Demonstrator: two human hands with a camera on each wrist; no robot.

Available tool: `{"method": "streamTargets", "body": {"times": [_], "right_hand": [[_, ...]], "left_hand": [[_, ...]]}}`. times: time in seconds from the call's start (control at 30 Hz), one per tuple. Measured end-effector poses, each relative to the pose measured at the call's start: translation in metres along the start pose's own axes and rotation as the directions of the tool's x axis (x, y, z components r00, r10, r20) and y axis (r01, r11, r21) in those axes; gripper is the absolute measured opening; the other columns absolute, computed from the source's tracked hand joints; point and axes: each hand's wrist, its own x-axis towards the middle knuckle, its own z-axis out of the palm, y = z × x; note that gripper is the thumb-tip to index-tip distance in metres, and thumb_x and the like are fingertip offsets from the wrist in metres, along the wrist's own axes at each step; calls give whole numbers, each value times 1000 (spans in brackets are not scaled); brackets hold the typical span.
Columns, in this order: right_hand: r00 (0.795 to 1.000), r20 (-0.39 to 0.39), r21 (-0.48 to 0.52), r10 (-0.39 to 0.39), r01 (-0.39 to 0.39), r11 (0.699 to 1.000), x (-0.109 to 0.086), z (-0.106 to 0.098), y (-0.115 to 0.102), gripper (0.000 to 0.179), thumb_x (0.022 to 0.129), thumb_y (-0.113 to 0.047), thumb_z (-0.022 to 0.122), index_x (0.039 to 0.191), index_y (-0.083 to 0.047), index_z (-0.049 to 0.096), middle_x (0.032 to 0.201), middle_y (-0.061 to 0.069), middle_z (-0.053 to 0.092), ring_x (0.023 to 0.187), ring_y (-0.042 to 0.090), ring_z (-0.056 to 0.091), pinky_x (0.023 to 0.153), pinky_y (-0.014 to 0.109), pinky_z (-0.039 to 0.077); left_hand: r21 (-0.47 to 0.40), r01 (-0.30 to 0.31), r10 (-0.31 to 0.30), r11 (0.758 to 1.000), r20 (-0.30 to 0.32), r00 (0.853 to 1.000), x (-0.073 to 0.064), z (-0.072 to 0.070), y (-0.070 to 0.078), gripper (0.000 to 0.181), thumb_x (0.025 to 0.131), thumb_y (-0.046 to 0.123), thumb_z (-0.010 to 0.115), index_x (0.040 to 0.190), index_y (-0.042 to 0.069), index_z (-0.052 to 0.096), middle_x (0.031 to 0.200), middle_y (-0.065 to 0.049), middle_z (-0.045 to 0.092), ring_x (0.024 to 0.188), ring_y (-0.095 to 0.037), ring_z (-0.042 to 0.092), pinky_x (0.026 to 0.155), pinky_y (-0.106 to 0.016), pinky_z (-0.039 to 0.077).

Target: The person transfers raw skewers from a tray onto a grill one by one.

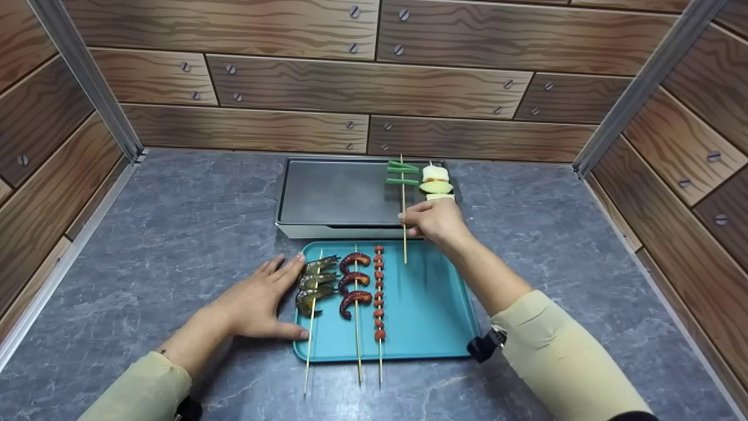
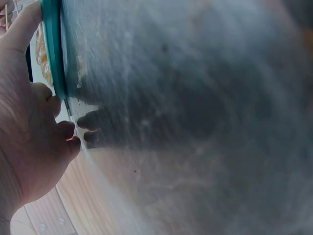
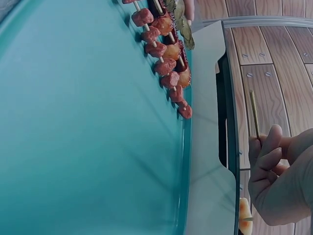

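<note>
My right hand (image 1: 431, 223) pinches the wooden stick of a green bean skewer (image 1: 402, 174) whose top end lies over the grey grill pan (image 1: 327, 196); the stick (image 3: 254, 113) shows between my fingers (image 3: 266, 152). Beside it on the pan's right side lies a skewer of pale slices (image 1: 436, 182). My left hand (image 1: 262, 299) rests flat on the counter, fingers straight, touching the left edge of the teal tray (image 1: 435, 318). The tray holds a shrimp skewer (image 1: 315, 283), a skewer of curled red pieces (image 1: 354, 286) and one of small red chunks (image 1: 379, 292).
The grey stone counter (image 1: 175, 234) is boxed in by wood-panel walls (image 1: 362, 88) at the back and on both sides. The pan stands just behind the tray. The tray's right half (image 3: 73, 137) is bare. Skewer sticks overhang the tray's front edge.
</note>
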Motion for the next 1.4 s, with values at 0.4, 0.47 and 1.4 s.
{"method": "streamTargets", "body": {"times": [0.4, 0.47, 1.4], "right_hand": [[1000, -2, -17, 13, -13, 1000, 7, 3, -2, 23, 99, -13, 76, 115, 3, 79, 93, 10, 80, 59, 6, 67, 48, 19, 44], [1000, -3, -24, 14, -15, 1000, 8, 3, -1, 23, 99, -14, 77, 115, 2, 80, 92, 9, 80, 59, 7, 68, 47, 19, 43], [998, -8, -98, 67, -67, 993, 20, 1, -4, 21, 98, -18, 77, 111, -2, 82, 69, -2, 72, 60, 7, 65, 48, 22, 39]], "left_hand": [[4, 12, -12, 1000, 10, 1000, 0, 0, 1, 136, 77, 90, 66, 171, 7, 11, 177, -11, 13, 160, -46, 11, 128, -62, 16], [6, 16, -16, 1000, 15, 1000, 0, 0, 1, 136, 77, 90, 66, 171, 8, 11, 177, -11, 13, 160, -46, 11, 128, -62, 15], [2, 9, -9, 1000, 8, 1000, 0, -1, 1, 136, 77, 89, 67, 171, 7, 11, 177, -10, 13, 159, -47, 11, 128, -61, 15]]}}
